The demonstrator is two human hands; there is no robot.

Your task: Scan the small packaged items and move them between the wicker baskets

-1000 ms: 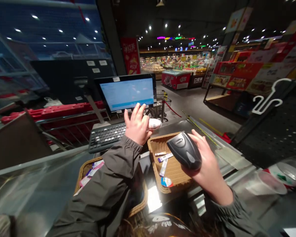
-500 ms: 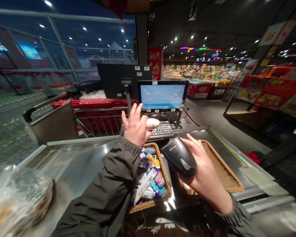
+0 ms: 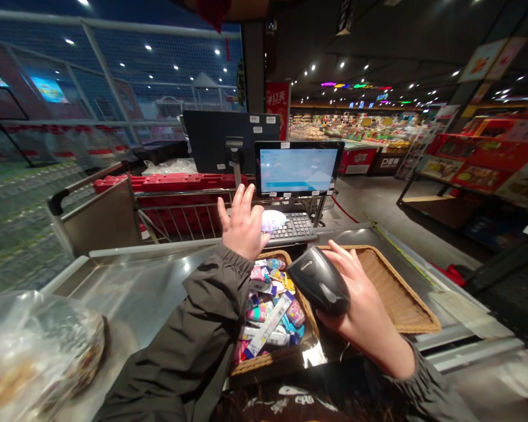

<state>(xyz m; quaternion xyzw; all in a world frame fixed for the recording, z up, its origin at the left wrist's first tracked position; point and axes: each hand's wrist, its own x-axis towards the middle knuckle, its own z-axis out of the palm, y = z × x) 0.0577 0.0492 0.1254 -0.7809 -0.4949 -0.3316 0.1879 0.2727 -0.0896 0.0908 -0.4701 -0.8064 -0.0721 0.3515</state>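
My left hand (image 3: 243, 225) is held out over the basket's far end, in front of the keyboard. Its thumb and index finger close on a small white rounded item (image 3: 273, 220), whose kind I cannot make out; the other fingers stretch upward. A black barcode scanner (image 3: 320, 280) rests in the grip of my right hand (image 3: 365, 305), its front pointing up and left toward the white item. Below and between the hands sits a wicker basket (image 3: 310, 319) full of small colourful packages (image 3: 273, 319). A black keyboard (image 3: 297, 227) lies just beyond the white item.
A lit screen (image 3: 300, 170) and the back of a dark monitor (image 3: 217, 140) stand ahead. Another wicker basket (image 3: 396, 287) lies right. Clear plastic bags (image 3: 30, 346) rest on the metal counter (image 3: 149, 293) at left. Beyond is a metal cart (image 3: 185, 214) near red crates.
The screens, keyboard and full basket have shifted slightly right in view. The white item now has a bluish-white glow. Both hands keep nearly the same pose.
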